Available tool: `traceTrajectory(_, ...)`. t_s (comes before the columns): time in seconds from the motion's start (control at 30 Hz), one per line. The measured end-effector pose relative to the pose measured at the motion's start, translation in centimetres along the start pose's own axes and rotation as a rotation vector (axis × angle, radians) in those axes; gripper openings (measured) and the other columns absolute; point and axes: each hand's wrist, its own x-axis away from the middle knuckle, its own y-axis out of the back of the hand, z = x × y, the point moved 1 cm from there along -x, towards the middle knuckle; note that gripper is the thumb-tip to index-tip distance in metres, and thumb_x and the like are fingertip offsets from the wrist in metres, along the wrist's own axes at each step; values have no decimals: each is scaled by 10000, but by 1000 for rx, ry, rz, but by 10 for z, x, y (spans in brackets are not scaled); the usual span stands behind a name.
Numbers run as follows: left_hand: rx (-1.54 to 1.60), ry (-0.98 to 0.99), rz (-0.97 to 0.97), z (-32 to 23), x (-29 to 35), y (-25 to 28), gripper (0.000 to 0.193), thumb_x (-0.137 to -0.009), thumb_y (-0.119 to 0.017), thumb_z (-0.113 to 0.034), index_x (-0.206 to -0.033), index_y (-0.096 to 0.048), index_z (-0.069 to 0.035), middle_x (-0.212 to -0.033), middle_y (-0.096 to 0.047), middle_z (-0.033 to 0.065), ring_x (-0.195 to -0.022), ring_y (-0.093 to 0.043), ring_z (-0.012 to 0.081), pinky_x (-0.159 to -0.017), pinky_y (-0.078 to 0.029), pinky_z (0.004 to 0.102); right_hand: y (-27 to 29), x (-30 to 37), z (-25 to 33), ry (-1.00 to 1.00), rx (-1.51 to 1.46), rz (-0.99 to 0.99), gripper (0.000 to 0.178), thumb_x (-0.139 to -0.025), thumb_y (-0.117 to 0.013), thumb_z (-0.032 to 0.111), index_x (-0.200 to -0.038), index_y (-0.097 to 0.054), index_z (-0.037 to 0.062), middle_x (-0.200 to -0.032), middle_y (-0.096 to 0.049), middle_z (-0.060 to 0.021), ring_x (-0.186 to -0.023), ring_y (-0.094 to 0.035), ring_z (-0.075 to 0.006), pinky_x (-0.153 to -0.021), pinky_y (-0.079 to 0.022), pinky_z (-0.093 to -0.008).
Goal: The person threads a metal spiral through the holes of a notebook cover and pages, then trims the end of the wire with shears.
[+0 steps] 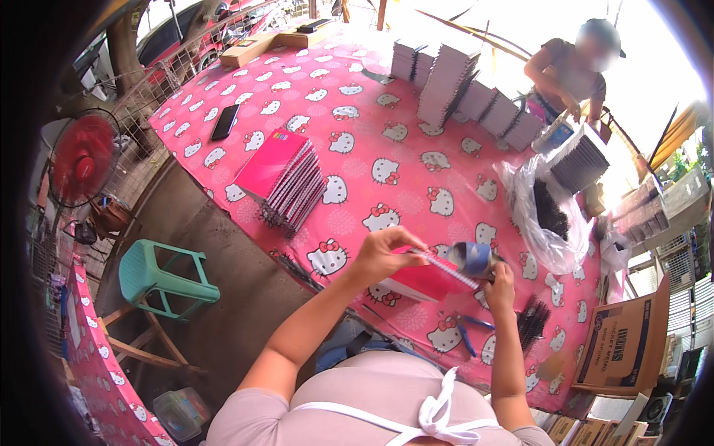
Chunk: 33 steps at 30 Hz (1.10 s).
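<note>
My left hand is closed on a spiral notebook with a red-pink cover, its fingers pinching the bound edge. The notebook is tilted just above the table, with its coil slanting down to the right. My right hand is closed at the far end of that coil; what its fingertips grip is hidden. Beside those fingertips is a rounded blue object whose kind I cannot make out. Blue-handled pliers lie on the table below the notebook. Near my right forearm is a bundle of black binding coils.
A stack of pink notebooks and a black phone are at left on the pink-covered table. A plastic bag of black coils is at right. Grey notebook stacks stand at the back, near another person.
</note>
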Motion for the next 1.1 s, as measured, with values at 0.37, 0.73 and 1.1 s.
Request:
traceTrajectory(0.37,-427,-221,-130,-1,45,-42,192,-739,-768,2,-907,-676,-17,-1023,-682,126,-934,-679,216,-751,-564,277,28,119,54,6,-299,103,513,-776,-741,141,-1230,-546,3,-1107,-580,-186,-1022,-553,-342,-870,-450,-424)
traceTrajectory(0.73,-477,-291,-99,5,49,-36,258,-678,-760,65,-910,-671,-7,-998,-680,134,-886,-658,269,-719,-553,348,85,70,168,140,-560,86,350,-790,-732,133,-1079,-599,-14,-1027,-615,-173,-931,-604,-311,-776,-505,-382)
traceTrajectory(1.1,-513,-484,-328,-23,52,-14,219,-762,-734,58,-893,-578,-22,-957,-665,138,-882,-654,225,-763,-537,328,62,103,102,-111,-561,141,388,-835,-716,247,-1109,-599,-1,-1120,-638,-153,-1010,-626,-289,-884,-495,-423)
